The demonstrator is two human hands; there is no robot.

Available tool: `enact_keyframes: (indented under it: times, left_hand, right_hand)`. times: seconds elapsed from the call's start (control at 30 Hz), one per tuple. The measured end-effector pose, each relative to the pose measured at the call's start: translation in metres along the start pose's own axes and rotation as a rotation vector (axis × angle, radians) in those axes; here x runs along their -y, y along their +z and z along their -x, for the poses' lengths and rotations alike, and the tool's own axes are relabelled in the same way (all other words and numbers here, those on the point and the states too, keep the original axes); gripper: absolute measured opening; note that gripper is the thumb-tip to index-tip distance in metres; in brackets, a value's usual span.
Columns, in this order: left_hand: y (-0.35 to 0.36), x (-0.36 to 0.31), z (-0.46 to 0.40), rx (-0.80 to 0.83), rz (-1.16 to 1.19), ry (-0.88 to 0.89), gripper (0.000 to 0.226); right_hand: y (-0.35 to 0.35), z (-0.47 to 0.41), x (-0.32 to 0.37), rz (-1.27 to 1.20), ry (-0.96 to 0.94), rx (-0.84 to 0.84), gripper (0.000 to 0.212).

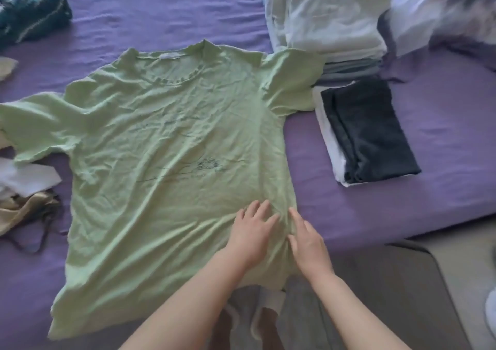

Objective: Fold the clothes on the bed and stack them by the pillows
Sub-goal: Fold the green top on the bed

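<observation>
A: Where's the shirt?
B: Spread flat on the purple bed (188, 8), pale green shirt (166, 140), collar away from the viewer.
A: And the hands?
B: Left hand (252, 231) and right hand (308, 245) side by side near the hem, fingers straight, pressing (gripping nothing). Folded stack (330, 19) and dark folded pile (373, 132) to the right.

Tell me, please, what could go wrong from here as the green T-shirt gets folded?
1. The green T-shirt is wrinkled; folding now may lock creases in.
2. Its right sleeve overlaps the folded stack, so pulling that sleeve over could drag the stack askew.
3. Both hands, left and right, press one lower corner only; the far side may bunch.
</observation>
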State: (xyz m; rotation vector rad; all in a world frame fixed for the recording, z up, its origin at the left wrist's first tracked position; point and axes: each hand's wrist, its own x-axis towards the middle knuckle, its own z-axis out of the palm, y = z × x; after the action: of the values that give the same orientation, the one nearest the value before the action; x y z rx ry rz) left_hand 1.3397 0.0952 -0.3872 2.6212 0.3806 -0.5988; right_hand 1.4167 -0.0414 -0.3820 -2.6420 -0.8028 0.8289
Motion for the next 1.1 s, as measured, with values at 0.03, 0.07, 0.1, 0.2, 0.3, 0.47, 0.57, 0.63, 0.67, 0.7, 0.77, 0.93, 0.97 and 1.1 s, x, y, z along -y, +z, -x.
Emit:
enact_keyframes:
  times: [0.03,0.07,0.1,0.2,0.3,0.47,0.57,0.63,0.67,0.7,0.77,0.93,0.97,1.1]
  left_hand:
    - [0.001,-0.004,-0.001,0.013,-0.013,-0.012,0.06]
    - [0.002,-0.008,-0.002,0.031,-0.027,-0.024,0.062]
    - [0.002,-0.012,-0.004,0.057,-0.041,-0.034,0.063]
    - [0.004,-0.025,-0.01,0.105,-0.056,-0.063,0.066]
    - [0.006,-0.041,-0.016,0.133,-0.07,-0.065,0.068]
    - [-0.001,-0.038,-0.009,0.172,-0.087,-0.12,0.072]
    - [-0.014,-0.021,-0.001,0.158,-0.048,-0.241,0.067]
    - [-0.026,-0.004,0.004,0.18,-0.035,-0.3,0.065]
    - [-0.033,0.006,0.007,0.19,-0.031,-0.323,0.065]
    - [-0.039,0.016,0.009,0.195,-0.027,-0.342,0.066]
    - [-0.054,0.038,0.011,0.194,-0.027,-0.366,0.066]
    - [-0.087,0.108,-0.008,0.126,-0.057,-0.384,0.064]
    - [-0.093,0.124,-0.014,0.107,-0.061,-0.383,0.063]
    - [-0.104,0.183,-0.037,0.103,-0.065,-0.396,0.066]
  right_hand:
    - [-0.003,-0.001,-0.003,-0.048,-0.006,0.0,0.06]
    - [-0.007,-0.002,-0.008,-0.079,0.008,-0.024,0.057]
    - [-0.012,-0.002,-0.015,-0.092,0.033,-0.052,0.054]
    - [-0.02,0.001,-0.034,-0.036,-0.004,-0.04,0.053]
    - [-0.021,-0.001,-0.039,0.011,-0.125,0.052,0.064]
    - [-0.027,-0.008,-0.031,0.238,-0.211,0.028,0.061]
    - [-0.034,-0.02,-0.012,0.309,-0.378,0.001,0.063]
    - [-0.035,-0.035,0.008,0.357,-0.454,0.058,0.06]
    - [-0.035,-0.044,0.019,0.366,-0.468,0.101,0.059]
    - [-0.034,-0.053,0.03,0.37,-0.476,0.124,0.059]
    - [-0.033,-0.073,0.057,0.409,-0.488,0.159,0.059]
    - [-0.033,-0.129,0.122,0.446,-0.494,0.175,0.06]
    - [-0.03,-0.142,0.133,0.444,-0.483,0.174,0.06]
    - [-0.019,-0.187,0.166,0.458,-0.402,0.254,0.062]
